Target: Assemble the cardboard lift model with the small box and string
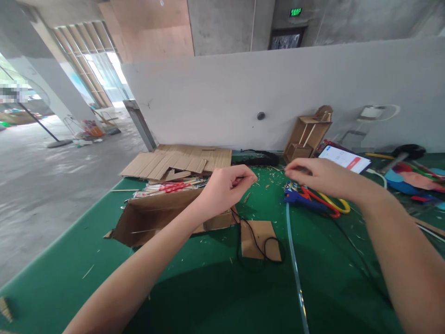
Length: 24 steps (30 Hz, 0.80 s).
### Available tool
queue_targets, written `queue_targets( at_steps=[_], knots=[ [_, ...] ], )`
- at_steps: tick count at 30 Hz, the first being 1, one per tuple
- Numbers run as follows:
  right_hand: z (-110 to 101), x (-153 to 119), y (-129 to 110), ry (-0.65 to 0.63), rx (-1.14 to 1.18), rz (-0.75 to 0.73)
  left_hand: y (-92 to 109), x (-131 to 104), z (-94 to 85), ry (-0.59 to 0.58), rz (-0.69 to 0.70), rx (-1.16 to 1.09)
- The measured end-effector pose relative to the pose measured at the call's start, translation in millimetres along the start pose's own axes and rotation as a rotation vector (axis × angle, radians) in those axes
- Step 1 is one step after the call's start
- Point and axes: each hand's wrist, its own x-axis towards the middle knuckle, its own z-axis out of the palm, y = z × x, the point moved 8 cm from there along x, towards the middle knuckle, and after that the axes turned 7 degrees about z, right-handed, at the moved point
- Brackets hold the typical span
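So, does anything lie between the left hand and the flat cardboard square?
Yes: a black cord lies looped over the cardboard square. Nothing else visible blocks the left hand; the open cardboard box sits to the side.

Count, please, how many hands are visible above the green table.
2. The left hand is near the right end of the open cardboard box; the right hand is near the blue tool.
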Motion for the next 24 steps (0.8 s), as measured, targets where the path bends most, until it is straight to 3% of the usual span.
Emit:
queue_targets(
  at_steps=[2,5,8,11,19,24],
  knots=[
    [5.5,-9.5,-38.1,-0.079,0.175,-0.16,0.3,0.0,1.0,-0.006,0.0,-0.02],
    [0.1,-22.4,-76.6,0.045,0.287,-0.328,1.3,0.1,2.0,-0.017,0.013,-0.057],
    [-1.3,-31.1,-93.7,0.154,0.276,-0.44,0.1,0.3,1.9,-0.033,0.017,-0.084],
    [-2.0,-32.9,-95.6,0.212,0.263,-0.466,-0.8,0.6,1.2,-0.052,0.03,-0.103],
    [6.0,-24.7,-86.7,0.188,0.243,-0.377,1.4,0.7,0.9,-0.029,0.032,-0.089],
    [3.9,-10.4,-58.4,0.259,0.252,-0.204,-2.3,0.5,-7.7,0.063,-0.008,-0.035]
  ],
)
